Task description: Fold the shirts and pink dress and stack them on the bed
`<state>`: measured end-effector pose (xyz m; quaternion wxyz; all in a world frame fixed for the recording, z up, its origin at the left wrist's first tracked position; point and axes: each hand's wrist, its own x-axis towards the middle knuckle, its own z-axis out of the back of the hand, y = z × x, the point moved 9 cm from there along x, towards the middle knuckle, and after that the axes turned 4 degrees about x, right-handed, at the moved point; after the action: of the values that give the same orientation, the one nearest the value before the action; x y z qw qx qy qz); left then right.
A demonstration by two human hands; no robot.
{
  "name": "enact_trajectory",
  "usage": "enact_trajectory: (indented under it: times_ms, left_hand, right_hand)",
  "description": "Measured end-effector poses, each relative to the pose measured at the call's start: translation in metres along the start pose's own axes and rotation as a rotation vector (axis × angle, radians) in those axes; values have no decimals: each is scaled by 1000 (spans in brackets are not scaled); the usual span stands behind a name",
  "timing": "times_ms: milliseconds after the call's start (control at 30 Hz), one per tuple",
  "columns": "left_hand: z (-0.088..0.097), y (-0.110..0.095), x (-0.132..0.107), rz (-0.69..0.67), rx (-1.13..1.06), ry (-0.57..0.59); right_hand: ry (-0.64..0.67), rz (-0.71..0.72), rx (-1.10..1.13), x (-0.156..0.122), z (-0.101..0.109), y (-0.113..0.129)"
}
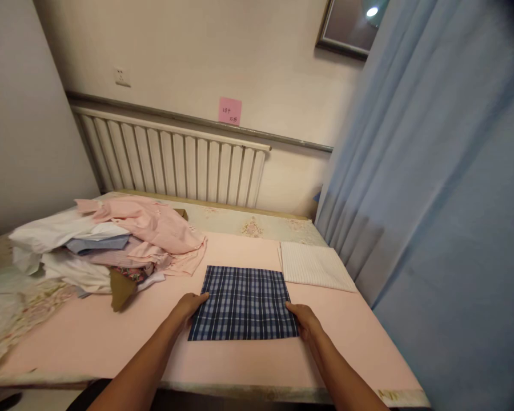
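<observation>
Head view: my left hand (190, 306) and right hand (305, 319) grip the rectangular navy plaid cloth (245, 304) by its sides; apparent step, positioning; next move requires even support.

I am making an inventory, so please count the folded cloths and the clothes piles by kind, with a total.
Blue checked folded cloth: 1
White striped folded cloth: 1
Loose clothes pile: 1 (its pieces overlap too much to count)
Total: 3
</observation>
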<state>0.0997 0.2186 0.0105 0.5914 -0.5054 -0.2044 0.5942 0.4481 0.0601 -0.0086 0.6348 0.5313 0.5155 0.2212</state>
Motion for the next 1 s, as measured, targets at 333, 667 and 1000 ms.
enact_trajectory:
  times_ms: [333, 667, 1000]
  left_hand:
    - [-28, -18, 8, 97, -392, 330]
    - [-48, -98, 9, -76, -439, 458]
    - [-181, -241, 80, -318, -350, 393]
  right_hand:
    - [172, 47, 86, 29, -27, 26]
    - [180, 273, 3, 44, 10, 107]
    - [-34, 414, -52, 97, 181, 218]
